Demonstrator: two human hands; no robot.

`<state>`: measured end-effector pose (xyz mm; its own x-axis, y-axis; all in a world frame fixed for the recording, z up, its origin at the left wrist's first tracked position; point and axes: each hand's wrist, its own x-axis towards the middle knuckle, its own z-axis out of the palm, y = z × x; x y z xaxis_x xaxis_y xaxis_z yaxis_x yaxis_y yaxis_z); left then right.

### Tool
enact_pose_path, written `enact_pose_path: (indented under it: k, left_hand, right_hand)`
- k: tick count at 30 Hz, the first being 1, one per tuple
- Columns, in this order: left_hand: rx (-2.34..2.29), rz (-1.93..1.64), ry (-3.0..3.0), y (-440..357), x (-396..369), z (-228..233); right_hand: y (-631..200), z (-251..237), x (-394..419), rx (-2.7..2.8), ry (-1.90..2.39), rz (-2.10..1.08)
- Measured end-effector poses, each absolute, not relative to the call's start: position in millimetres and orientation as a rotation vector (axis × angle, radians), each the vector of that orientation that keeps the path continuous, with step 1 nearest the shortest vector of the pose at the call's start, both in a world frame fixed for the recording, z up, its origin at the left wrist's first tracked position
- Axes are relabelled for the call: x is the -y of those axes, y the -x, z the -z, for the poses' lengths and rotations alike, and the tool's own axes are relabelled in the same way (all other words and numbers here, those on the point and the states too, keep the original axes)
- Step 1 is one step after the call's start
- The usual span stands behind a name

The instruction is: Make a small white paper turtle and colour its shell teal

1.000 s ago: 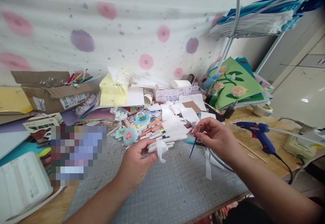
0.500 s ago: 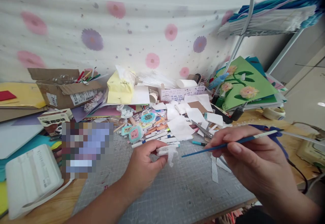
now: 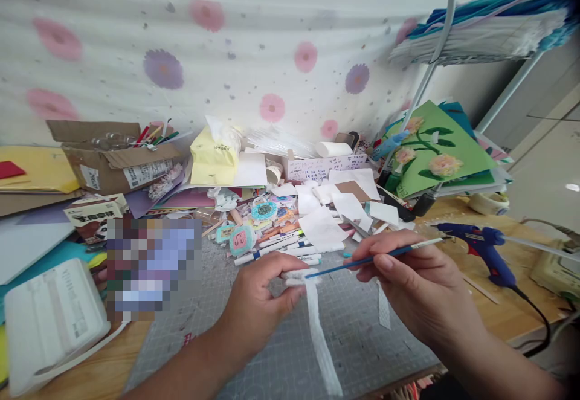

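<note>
My left hand [image 3: 265,294] is closed, thumb and fingers pinching a small bundle of folded white paper or tissue [image 3: 296,277]. From the bundle a long white textured strip [image 3: 322,339] hangs over the grey cutting mat [image 3: 217,351]. My right hand [image 3: 408,279] grips a slim blue paintbrush [image 3: 362,263] like a pen. Its blue handle end points left and meets the white bundle; whether it is pushed in or only touching, I cannot tell. The pale end of the brush points right, away from the bundle.
Markers [image 3: 276,246], white paper pieces [image 3: 322,228] and small painted crafts [image 3: 242,240] crowd the back of the mat. A blue glue gun [image 3: 487,252] lies to the right, its cord trailing. At left are a white device [image 3: 54,321] with a cable and a cardboard box [image 3: 118,158].
My right hand has moved left, bringing the brush handle's tip to the white bundle. The strip now hangs down long where a short crumpled end showed before. The glue gun is uncovered.
</note>
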<state>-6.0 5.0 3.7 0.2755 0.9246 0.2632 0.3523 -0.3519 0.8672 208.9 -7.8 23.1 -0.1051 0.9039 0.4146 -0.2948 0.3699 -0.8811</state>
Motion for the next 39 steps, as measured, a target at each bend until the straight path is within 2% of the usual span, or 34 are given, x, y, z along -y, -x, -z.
enact_pose_path:
  k: [10,21,39]
  left_hand:
    - [-1.061,-1.121,-1.917,7.4,-3.9,-2.9]
    - [-0.998,-1.114,-1.977,6.0,-1.6,3.6]
    - [-0.961,-1.192,-2.161,9.4,0.7,-0.2]
  right_hand:
    - [-216.0,-23.9,12.3,1.47,0.724,-0.979]
    - [-211.6,-18.6,11.3,1.322,0.77,-1.071]
    - [-213.6,-31.4,21.6,1.545,0.808,-0.776]
